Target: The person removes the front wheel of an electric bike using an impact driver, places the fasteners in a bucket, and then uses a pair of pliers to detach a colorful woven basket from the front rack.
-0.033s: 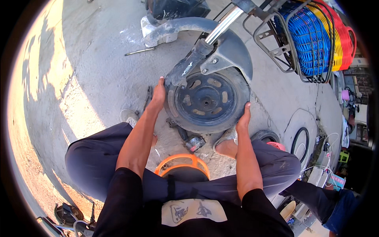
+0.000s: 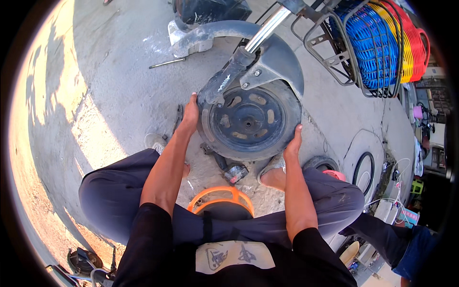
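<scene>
Between my two hands is a black scooter wheel [image 2: 248, 124] with a dusty tyre, seen side-on with its slotted rim facing up toward me. My left hand [image 2: 191, 115] presses against the tyre's left side, and my right hand [image 2: 293, 143] grips its lower right edge. Their undersides are hidden by the tyre. The front fork leg [image 2: 224, 82] slants over the wheel's upper left, its shiny tube rising to the upper right. A dark mudguard [image 2: 283, 60] curves over the tyre's top right. Below the wheel, a cordless power tool [image 2: 235, 172] lies by my feet.
An orange-rimmed stool [image 2: 222, 193] stands between my legs. A long bolt [image 2: 166, 63] lies on the concrete. At upper right is a wire basket [image 2: 354, 48] with blue, yellow and red woven baskets. Tyres [image 2: 321, 163] and cables lie right. Another person's leg [image 2: 387, 241] shows lower right.
</scene>
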